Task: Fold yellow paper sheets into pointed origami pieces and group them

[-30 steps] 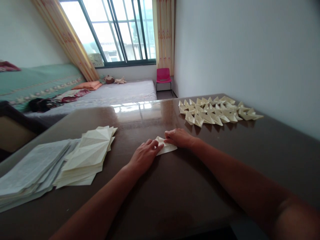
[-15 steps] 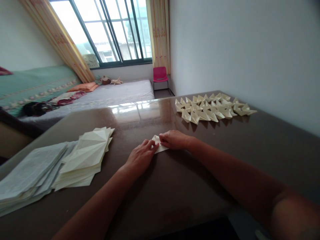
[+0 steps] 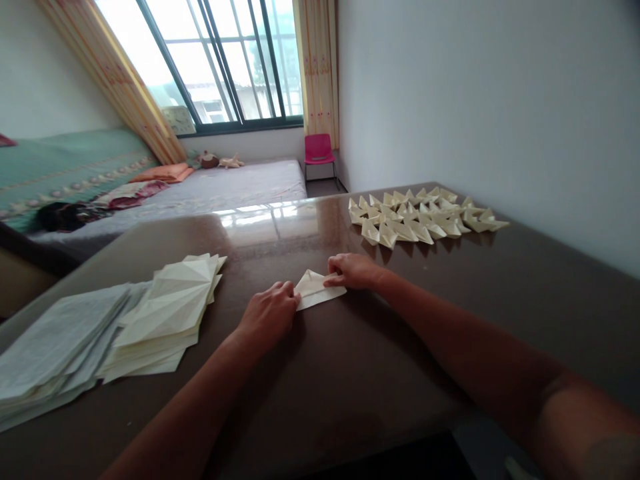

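A small cream folded paper piece (image 3: 314, 292) lies flat on the dark glossy table (image 3: 380, 360), between my hands. My left hand (image 3: 267, 317) rests on its left end with the fingers curled down onto the paper. My right hand (image 3: 353, 271) pinches its upper right edge with closed fingers. A stack of creased cream sheets (image 3: 167, 313) lies to the left of my left hand.
A pile of flat grey-white paper (image 3: 55, 347) sits at the table's left edge. Several finished folded paper pieces (image 3: 423, 217) are grouped at the far right near the wall. Beyond the table are a bed, a window and a pink chair (image 3: 318, 150).
My hands have drawn slightly apart, so more of the folded piece shows between them. The camera view shifted a little.
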The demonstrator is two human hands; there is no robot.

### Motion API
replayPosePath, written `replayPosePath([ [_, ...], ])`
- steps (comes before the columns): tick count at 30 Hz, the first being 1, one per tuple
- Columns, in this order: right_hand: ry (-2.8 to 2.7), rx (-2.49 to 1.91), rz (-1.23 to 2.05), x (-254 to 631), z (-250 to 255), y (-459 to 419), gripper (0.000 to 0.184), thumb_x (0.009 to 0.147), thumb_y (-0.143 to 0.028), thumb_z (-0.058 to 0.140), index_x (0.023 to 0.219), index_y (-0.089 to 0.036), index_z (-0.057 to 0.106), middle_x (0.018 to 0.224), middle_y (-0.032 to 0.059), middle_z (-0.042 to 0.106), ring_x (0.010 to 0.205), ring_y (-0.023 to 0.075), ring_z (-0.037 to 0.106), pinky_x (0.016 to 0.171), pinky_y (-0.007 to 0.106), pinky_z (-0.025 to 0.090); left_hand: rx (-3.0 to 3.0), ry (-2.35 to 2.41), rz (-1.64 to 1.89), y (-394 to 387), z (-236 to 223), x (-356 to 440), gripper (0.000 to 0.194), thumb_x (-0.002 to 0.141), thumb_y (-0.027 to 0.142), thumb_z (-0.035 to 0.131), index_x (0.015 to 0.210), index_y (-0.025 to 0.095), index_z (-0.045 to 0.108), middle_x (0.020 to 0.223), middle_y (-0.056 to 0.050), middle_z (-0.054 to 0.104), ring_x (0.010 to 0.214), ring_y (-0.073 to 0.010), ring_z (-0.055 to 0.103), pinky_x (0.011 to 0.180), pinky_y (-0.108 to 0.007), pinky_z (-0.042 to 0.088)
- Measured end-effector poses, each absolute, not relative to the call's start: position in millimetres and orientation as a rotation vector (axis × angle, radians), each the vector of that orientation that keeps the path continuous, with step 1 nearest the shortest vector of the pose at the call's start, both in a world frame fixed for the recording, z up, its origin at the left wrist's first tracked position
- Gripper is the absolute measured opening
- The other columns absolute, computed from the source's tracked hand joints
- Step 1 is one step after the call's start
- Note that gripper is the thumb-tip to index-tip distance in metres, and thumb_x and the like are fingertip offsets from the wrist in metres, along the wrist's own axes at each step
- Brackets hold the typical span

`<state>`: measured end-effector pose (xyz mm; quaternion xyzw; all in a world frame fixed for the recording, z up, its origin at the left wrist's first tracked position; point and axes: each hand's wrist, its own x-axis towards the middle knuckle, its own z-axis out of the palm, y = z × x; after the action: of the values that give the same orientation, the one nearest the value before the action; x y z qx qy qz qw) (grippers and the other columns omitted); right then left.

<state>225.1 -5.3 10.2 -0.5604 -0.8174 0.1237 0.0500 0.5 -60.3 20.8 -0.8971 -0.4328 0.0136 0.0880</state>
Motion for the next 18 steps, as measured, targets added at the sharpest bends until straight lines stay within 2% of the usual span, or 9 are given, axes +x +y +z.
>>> replayPosePath([
  [3,-2.451,-1.658,0.555,226.5,7.7,-2.3,0.032,0.074,-0.049,0.067,0.089,-0.021,0.066,0.091,0.003,0.07,0.078,0.0154,0.061,0.061,0.021,0.038,-2.674,-1.308,-0.031,-58.8,18.7,-1.0,0.023,0.086,0.019,0.044,0.083,0.021,0.067,0.087,-0.008,0.06,0.081,-0.0205,0.057,0.064,-0.029,0.045],
  [7,-2.315,-1.55,0.81,226.3,7.2,-2.0,0.02,0.072,-0.034,0.068,0.083,-0.016,0.067,0.076,0.0002,0.066,0.066,0.0114,0.055,0.054,0.02,0.036,-2.655,-1.353,-0.066,-55.8,14.8,-3.2,0.021,0.084,0.021,0.045,0.081,0.022,0.066,0.084,-0.007,0.059,0.081,-0.0219,0.057,0.063,-0.03,0.045],
  [10,-2.152,-1.418,0.889,224.3,5.3,-1.9,0.019,0.07,-0.029,0.067,0.082,-0.014,0.066,0.071,-0.0011,0.063,0.062,0.0099,0.052,0.053,0.02,0.035,-2.631,-1.415,-0.155,-54.2,13.6,-3.0,0.023,0.086,0.022,0.044,0.09,0.024,0.066,0.087,-0.005,0.061,0.085,-0.0226,0.058,0.063,-0.031,0.045],
  [14,-2.083,-1.166,1.143,217.7,-1.3,-0.9,0.021,0.069,-0.028,0.069,0.084,-0.013,0.066,0.069,-0.0025,0.062,0.061,0.0093,0.051,0.055,0.02,0.037,-2.568,-1.405,-0.52,-51.7,11.7,0.4,0.031,0.091,0.032,0.043,0.117,0.025,0.06,0.113,-0.006,0.061,0.108,-0.0246,0.052,0.079,-0.033,0.047],
  [16,-2.128,-1.027,1.205,212.1,-5.0,-1.6,0.02,0.071,-0.027,0.068,0.086,-0.014,0.067,0.07,-0.003,0.062,0.064,0.0095,0.053,0.058,0.02,0.039,-2.64,-1.405,-0.593,-48.5,7.9,1.1,0.034,0.091,0.039,0.046,0.118,0.024,0.06,0.112,-0.006,0.064,0.108,-0.0247,0.052,0.084,-0.034,0.045],
  [18,-2.141,-0.974,1.154,205.9,-8.4,-2.7,0.019,0.072,-0.025,0.068,0.087,-0.015,0.067,0.072,-0.0032,0.061,0.067,0.0099,0.054,0.061,0.02,0.041,-2.778,-1.472,-0.573,-43.8,2.8,-0.2,0.031,0.089,0.041,0.049,0.109,0.024,0.065,0.099,-0.005,0.068,0.099,-0.0232,0.057,0.08,-0.032,0.045],
])
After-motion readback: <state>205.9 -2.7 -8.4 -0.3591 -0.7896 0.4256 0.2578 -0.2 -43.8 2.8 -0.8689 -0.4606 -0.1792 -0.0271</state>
